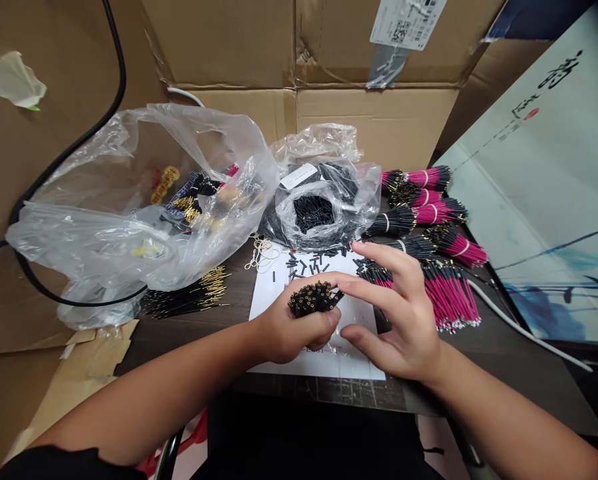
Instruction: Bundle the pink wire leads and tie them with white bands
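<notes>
My left hand (286,333) is wrapped round a bundle of thin black wires with gold ends (311,299), the ends facing up toward me. Close on its right is my right hand (403,310), fingers spread, with the index fingertip at the bundle's edge. Whether that fingertip touches a wire is hard to make out. Beneath both hands lies a white paper sheet (266,337). Short black tubes (303,268) are scattered on its far part, and more fill an open clear plastic bag (313,212) behind it.
Tied bundles of black and pink wires (433,212) lie at the right, beside a loose pile (451,297). Left are loose black wires (189,295), a large clear bag (179,147) and a black cable (121,67). Rubber bands (263,255) lie near the paper. Cardboard (223,43) stands behind.
</notes>
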`<state>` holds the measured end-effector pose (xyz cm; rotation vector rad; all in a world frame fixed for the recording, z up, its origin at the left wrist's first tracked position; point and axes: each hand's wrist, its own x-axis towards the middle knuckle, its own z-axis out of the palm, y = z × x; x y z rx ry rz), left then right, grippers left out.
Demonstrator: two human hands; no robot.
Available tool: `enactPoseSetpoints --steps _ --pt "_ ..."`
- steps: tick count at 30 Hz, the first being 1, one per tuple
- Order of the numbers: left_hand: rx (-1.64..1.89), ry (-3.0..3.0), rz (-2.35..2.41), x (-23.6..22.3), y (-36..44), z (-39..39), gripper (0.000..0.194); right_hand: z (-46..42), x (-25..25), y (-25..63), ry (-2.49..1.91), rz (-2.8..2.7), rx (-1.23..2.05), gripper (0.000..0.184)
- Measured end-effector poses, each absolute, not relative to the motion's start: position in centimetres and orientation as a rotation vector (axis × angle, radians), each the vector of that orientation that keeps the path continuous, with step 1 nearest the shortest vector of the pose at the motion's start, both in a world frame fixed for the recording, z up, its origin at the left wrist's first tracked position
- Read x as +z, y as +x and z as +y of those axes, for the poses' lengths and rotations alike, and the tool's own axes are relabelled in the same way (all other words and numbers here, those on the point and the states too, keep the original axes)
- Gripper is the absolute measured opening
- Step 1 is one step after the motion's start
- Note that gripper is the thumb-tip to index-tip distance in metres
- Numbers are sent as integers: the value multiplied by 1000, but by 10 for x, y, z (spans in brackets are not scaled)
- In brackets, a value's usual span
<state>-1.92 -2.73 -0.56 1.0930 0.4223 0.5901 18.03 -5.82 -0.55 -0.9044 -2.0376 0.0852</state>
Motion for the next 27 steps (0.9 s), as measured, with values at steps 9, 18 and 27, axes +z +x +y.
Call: enactPoseSetpoints --steps 9,18,27 --pt "493 889 189 -12 -21 -19 52 -41 13 189 -1094 -1955 316 17" --pt "287 720 106 -6 -26 -13 72 27 16 183 -1342 -2157 177 29" --pt "179 697 84 -5 -28 -10 69 81 3 148 -1619 -2620 12 25"
